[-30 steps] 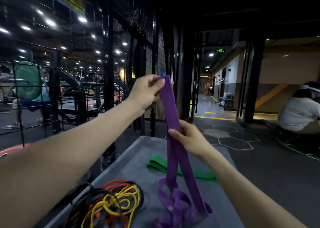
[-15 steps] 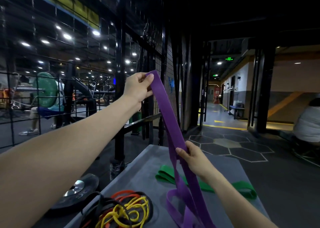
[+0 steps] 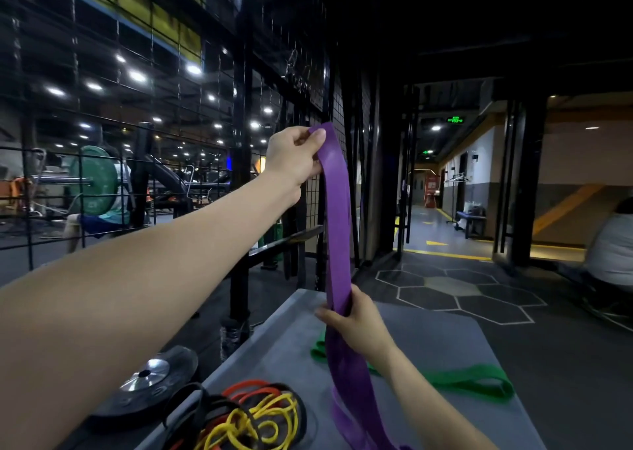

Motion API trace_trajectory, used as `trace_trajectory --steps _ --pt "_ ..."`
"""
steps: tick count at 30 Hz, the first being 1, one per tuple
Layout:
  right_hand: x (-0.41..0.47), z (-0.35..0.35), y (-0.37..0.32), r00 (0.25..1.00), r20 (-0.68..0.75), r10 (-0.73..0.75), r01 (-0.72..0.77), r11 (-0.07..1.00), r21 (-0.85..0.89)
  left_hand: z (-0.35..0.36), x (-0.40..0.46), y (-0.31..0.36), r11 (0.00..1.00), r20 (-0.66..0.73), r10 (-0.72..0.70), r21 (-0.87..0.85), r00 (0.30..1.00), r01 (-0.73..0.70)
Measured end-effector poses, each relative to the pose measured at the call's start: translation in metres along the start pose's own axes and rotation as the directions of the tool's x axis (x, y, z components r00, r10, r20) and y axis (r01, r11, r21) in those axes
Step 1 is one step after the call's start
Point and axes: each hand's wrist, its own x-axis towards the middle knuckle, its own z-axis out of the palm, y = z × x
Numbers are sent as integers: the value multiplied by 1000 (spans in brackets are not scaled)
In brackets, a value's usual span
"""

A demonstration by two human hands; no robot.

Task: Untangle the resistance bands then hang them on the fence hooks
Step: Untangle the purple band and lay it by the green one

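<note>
A wide purple resistance band (image 3: 337, 210) hangs stretched between my hands. My left hand (image 3: 294, 156) pinches its top end, raised close to the black wire fence (image 3: 301, 83). Lower down, my right hand (image 3: 356, 323) grips the band's doubled strands above the grey table (image 3: 428, 333). The band's lower loops trail off the bottom of the view. A green band (image 3: 472, 383) lies flat on the table behind my right arm. A tangle of yellow, red and black bands (image 3: 253, 418) sits at the table's near left corner. Fence hooks are hard to make out.
A round weight plate (image 3: 150, 381) lies on the floor left of the table. A person in a white top (image 3: 613, 251) sits at the far right. Behind the fence stands a barbell with a green plate (image 3: 94, 180). A corridor opens ahead.
My left hand has lifted the purple band's top end higher and toward the fence. My right hand has slid down the band, and more of the purple band has left the table.
</note>
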Motion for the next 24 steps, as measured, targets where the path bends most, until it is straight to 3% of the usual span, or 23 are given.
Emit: trace_trajectory --steps 3,7,12,16,18,20,22,24 --pt "4 -1 0 996 -94 8 -16 996 -87 -11 1 0 999 -41 11 35 999 -9" --pt "4 -24 -1 981 -195 -2 -66 938 -341 -38 4 -16 993 -150 -11 112 989 28" --pt "-4 -62 1 978 -195 71 -169 814 -555 -58 3 -45 985 -255 -102 108 961 133" --pt "-11 -88 0 989 -145 24 -113 751 -650 -60 2 -60 975 -293 -197 42 936 218" --pt "-9 -104 -6 999 -44 10 -34 809 -586 -62 2 -65 970 -285 -236 -13 929 243" --pt "-10 -119 -20 993 109 38 7 921 -389 -64 -1 -68 962 -282 -273 -69 920 264" --pt "-12 -130 -29 967 246 64 -11 978 -209 -63 -7 -73 952 -282 -305 -118 910 283" --pt "-15 -132 -28 943 316 105 -63 988 -141 -63 -13 -81 942 -288 -331 -153 899 298"
